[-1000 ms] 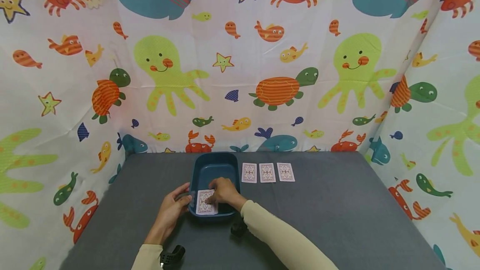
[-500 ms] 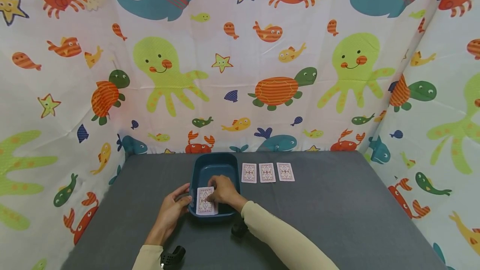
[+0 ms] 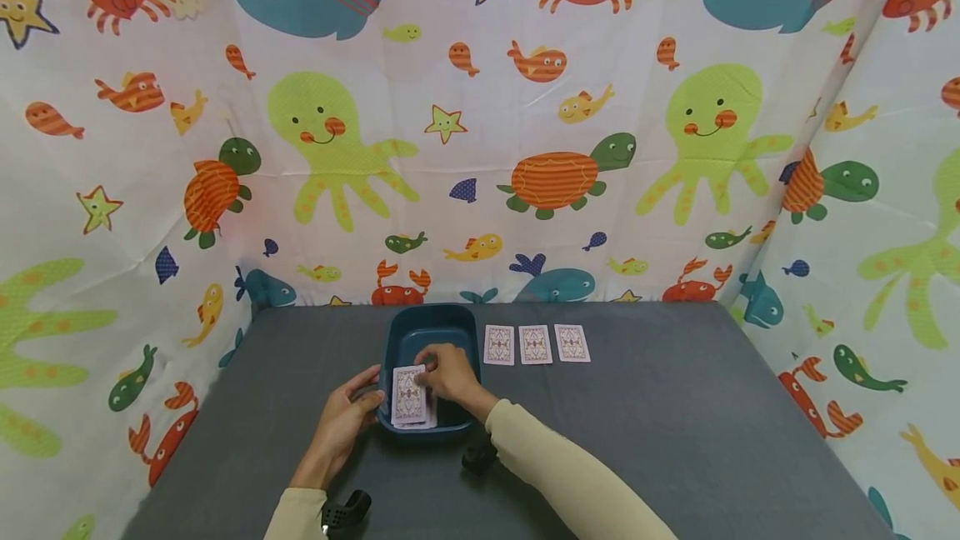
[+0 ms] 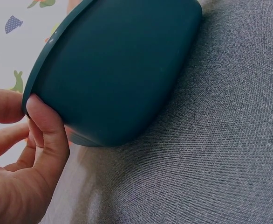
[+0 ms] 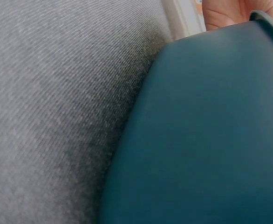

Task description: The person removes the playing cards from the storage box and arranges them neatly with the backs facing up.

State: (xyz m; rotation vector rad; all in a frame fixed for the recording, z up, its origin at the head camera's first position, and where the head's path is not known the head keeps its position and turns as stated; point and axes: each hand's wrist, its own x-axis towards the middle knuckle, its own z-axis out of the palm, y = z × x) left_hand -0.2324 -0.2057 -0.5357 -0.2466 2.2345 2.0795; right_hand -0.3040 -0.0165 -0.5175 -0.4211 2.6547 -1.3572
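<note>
While the tray (image 3: 437, 337) is gripped at eight o'clock by the left hand (image 3: 341, 419), the top card (image 3: 408, 396), inside at seven, is pinched by the right hand (image 3: 450, 373), apparently for dealing; a clean lift seems needed.

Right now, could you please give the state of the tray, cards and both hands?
Blue tray: upright, open on top
Top card inside: back up, edge pinched
Card beneath: mostly covered
Three-card row: backs up, apart, beside tray
Left hand: gripping tray's rim
Right hand: pinching top card
</note>
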